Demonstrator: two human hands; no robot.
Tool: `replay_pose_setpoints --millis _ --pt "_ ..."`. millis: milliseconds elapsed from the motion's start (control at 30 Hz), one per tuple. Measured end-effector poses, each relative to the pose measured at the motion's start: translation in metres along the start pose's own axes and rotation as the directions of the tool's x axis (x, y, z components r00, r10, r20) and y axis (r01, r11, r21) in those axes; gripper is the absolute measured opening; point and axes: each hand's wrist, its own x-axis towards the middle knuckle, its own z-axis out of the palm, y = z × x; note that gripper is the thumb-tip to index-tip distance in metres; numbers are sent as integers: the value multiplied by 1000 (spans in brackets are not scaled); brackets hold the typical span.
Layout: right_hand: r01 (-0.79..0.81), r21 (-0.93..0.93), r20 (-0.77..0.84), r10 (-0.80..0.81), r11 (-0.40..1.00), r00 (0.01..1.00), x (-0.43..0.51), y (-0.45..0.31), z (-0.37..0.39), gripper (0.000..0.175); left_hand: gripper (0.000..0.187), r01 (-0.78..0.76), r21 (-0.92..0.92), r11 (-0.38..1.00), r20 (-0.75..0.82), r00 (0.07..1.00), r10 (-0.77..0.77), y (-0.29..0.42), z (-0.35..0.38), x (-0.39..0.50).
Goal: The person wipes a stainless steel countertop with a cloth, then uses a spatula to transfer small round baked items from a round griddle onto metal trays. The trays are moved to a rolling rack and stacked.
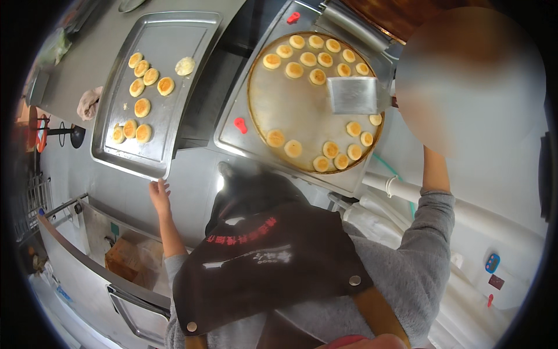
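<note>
My left hand (160, 197) is at the near edge of a metal baking tray (114, 155), its fingers apart and one fingertip meeting the rim. Browned round cakes (142, 107) lie loosely on the tray, and one paler flattened piece (185, 66) sits near its right side. A blurred patch covers my right hand; below it shows my forearm (436, 170). From that patch comes the handle of a wide metal spatula (353, 96), which my right hand holds over a round griddle (287, 104). More browned cakes (294, 70) sit along the griddle's far, right and near parts.
Red tags (240, 125) lie on the griddle's metal surround (226, 135). A metal cylinder (355, 26) stands behind it. Left of the tray is a crumpled cloth (89, 104). A white pipe (401, 186) and a green hose (388, 168) run at right. A cardboard box (124, 259) sits lower left.
</note>
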Motion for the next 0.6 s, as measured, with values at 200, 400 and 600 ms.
replay_pose_setpoints --millis 200,400,600 --pt "-12 -430 45 34 903 998 -31 75 46 24 28 39 5 999 -14 999 -39 -6 -3 5" --pt "84 -599 124 -11 797 992 -18 107 67 17 27 83 -32 996 -28 996 -84 -9 -4 12" --pt "214 -633 180 -127 744 975 11 116 88 18 32 83 -19 996 -37 996 -83 -6 -2 7"
